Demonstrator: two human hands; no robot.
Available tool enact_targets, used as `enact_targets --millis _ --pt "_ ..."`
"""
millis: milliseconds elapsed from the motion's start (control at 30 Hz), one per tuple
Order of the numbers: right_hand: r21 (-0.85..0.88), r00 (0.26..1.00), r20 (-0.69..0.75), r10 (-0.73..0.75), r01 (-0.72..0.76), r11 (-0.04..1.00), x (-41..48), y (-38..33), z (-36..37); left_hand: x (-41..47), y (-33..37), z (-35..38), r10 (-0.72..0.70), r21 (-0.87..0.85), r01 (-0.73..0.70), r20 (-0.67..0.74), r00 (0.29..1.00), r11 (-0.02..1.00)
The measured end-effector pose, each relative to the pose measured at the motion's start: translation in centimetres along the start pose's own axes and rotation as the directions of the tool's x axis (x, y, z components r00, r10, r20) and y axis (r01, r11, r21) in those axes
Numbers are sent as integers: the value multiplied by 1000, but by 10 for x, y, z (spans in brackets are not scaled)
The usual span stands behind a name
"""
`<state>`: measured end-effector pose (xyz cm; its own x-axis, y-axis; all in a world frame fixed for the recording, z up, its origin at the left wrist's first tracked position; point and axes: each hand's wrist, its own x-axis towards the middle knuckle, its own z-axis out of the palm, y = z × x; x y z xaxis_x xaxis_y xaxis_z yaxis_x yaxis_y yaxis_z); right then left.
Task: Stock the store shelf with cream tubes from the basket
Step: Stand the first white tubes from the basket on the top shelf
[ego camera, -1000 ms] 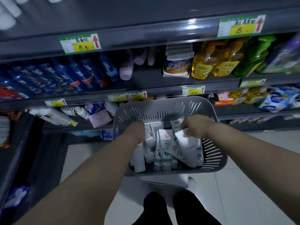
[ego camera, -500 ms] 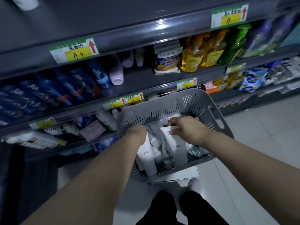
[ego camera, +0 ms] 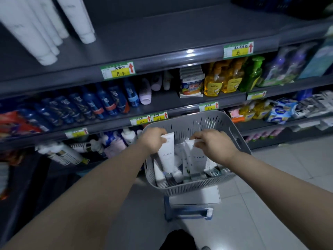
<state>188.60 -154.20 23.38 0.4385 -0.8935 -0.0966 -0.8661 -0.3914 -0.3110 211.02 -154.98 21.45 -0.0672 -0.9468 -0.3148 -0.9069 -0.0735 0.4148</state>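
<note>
Head: left grip (ego camera: 153, 139) holds FLORAL tube (ego camera: 168, 156), right grip (ego camera: 214, 147) second tube (ego camera: 197, 159), in basket (ego camera: 198, 120).

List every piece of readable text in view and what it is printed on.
"FLORAL" (last letter unsure): left cream tube, gripped by the left hand.
"FLORAL", likewise: right cream tube, pinched by the right hand.
"A 9", handwritten: price tag on the shelf edge.
Remaining price tags and bottle labels: too blurred to read.
</note>
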Motion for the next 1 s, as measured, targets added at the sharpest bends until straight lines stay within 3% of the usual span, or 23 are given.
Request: enact_targets --millis 167,267,533,767,1000 --pt "-6 988 -151 -33 32 999 -20 -10 -22 -41 24 -25 -94 -136 50 -334 938 989" --pt "50 971 -231 -64 78 996 -30 -21 -41 -69 43 -48 -116 -166 47 -435 893 985" --pt "-8 890 -412 -196 212 977 -17 -73 -126 -114 73 -164 -95 -68 66 -648 756 995" --pt "-43 802 -542 -250 271 962 30 -126 -197 -117 57 -280 -83 -19 107 -770 633 994" --pt "-82 743 -623 -244 248 965 103 -179 -226 -69 15 -357 -10 98 141 -786 618 985"
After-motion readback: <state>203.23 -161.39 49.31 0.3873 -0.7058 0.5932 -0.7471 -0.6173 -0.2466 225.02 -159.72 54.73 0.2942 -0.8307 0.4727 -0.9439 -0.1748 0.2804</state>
